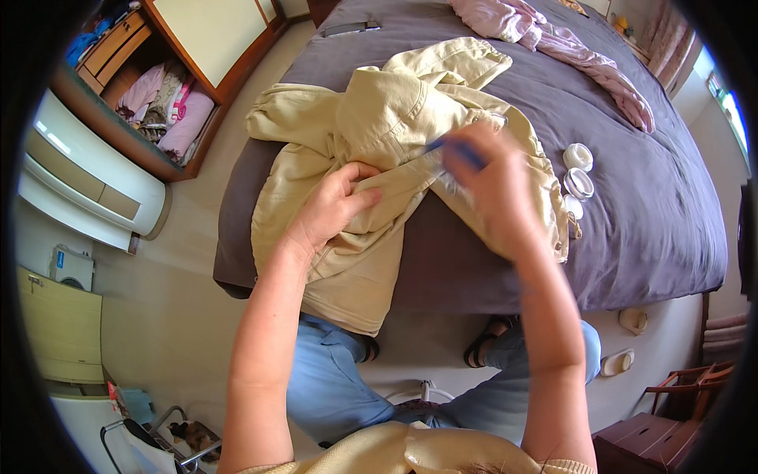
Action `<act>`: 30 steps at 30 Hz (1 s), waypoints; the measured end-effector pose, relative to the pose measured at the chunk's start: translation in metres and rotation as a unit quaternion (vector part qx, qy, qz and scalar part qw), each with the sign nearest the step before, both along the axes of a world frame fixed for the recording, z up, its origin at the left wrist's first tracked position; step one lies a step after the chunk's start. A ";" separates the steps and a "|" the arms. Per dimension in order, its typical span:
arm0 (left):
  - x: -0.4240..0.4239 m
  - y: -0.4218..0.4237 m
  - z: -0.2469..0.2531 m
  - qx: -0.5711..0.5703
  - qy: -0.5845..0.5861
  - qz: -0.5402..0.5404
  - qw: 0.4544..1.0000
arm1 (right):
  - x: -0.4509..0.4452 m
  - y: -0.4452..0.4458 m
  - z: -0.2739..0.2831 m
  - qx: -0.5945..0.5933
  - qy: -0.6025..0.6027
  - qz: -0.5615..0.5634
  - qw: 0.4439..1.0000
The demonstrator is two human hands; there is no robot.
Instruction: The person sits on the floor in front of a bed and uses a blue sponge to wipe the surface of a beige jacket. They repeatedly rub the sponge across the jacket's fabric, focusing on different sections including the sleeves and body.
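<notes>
A pale yellow hooded jacket (296, 178) lies crumpled over the near side of the bed, one lower corner hanging past its edge. My left hand (334, 207) grips a fold of the cloth between thumb and fingers, near the middle of the garment. Above the jacket's front edge, my right hand (488, 172) is closed around a small blue-handled tool (465, 151). Motion blur hides what kind of tool it is; its tip points left, close to the cloth. Metal snaps or eyelets (494, 121) show just beyond that hand.
White round jars (578, 157) stand on the dark grey bedsheet (639, 237) right of the jacket. Farther back lie a pink bedcover (568, 47) and a dark flat device (350, 28). An open wardrobe (166, 112) holds folded textiles at left. A cat (192, 437) rests at lower left.
</notes>
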State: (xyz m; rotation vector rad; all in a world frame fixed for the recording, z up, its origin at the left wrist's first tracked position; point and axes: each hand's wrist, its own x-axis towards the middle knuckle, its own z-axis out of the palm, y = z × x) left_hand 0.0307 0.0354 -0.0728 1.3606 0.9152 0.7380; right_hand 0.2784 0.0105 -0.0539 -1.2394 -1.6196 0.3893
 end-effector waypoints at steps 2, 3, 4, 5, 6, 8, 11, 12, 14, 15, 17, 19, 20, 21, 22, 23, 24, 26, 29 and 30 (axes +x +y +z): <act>0.000 0.003 -0.003 0.003 -0.033 -0.016 0.999 | -0.048 -0.018 -0.021 0.104 -0.151 0.060 0.981; 0.000 0.004 -0.003 -0.005 -0.022 -0.021 1.000 | -0.052 -0.010 -0.032 0.157 -0.224 0.061 0.960; -0.003 0.005 -0.005 -0.017 -0.008 -0.021 1.000 | -0.051 0.002 -0.044 0.163 -0.264 -0.023 0.950; -0.002 0.010 -0.007 -0.025 -0.003 -0.026 0.999 | -0.037 0.018 -0.052 0.169 -0.309 -0.109 0.929; -0.003 0.017 -0.009 -0.046 -0.005 -0.053 0.998 | -0.015 0.040 -0.063 0.136 -0.350 -0.228 0.898; -0.006 0.013 -0.012 -0.057 -0.006 -0.011 0.998 | -0.010 0.036 -0.047 0.110 -0.295 -0.240 0.918; -0.011 0.022 -0.022 -0.040 -0.030 0.015 0.999 | -0.059 -0.013 -0.027 0.080 -0.206 -0.073 0.973; -0.015 0.024 -0.027 -0.044 -0.033 0.008 0.998 | -0.068 -0.014 -0.031 0.181 -0.202 0.043 0.962; -0.008 0.018 -0.023 -0.028 -0.013 0.059 0.998 | -0.056 0.007 -0.052 0.155 -0.288 -0.088 0.941; -0.002 0.017 -0.020 -0.017 -0.012 0.086 0.996 | -0.046 0.018 -0.048 0.155 -0.305 -0.185 0.921; -0.006 0.024 -0.028 -0.014 -0.012 0.094 0.995 | -0.046 0.017 -0.052 0.126 -0.268 -0.189 0.936; -0.013 0.026 -0.039 -0.013 0.006 0.125 0.992 | -0.079 -0.006 -0.045 0.187 -0.262 -0.097 0.942; -0.012 0.022 -0.036 -0.013 -0.035 0.122 0.992 | -0.085 -0.006 -0.044 0.187 -0.274 -0.070 0.941; -0.011 0.019 -0.032 -0.016 -0.071 0.118 0.990 | -0.086 -0.005 -0.043 0.184 -0.281 -0.046 0.941; -0.009 0.022 -0.027 -0.032 -0.060 0.123 0.990 | -0.074 0.011 -0.049 0.155 -0.272 -0.125 0.941; -0.004 0.017 -0.025 -0.029 -0.042 0.131 0.990 | -0.059 0.023 -0.054 0.128 -0.304 -0.216 0.919; -0.006 0.018 -0.027 -0.028 -0.045 0.129 0.990 | -0.060 0.022 -0.050 0.092 -0.282 -0.202 0.933; -0.013 0.021 -0.029 -0.017 -0.027 0.121 0.992 | -0.078 0.006 -0.046 0.097 -0.271 -0.141 0.947; -0.020 0.037 -0.047 -0.033 -0.077 0.085 0.993 | -0.078 0.011 -0.049 0.069 -0.254 -0.088 0.961; -0.013 0.033 -0.041 -0.034 -0.076 0.093 0.992 | -0.064 0.023 -0.049 0.061 -0.306 -0.191 0.931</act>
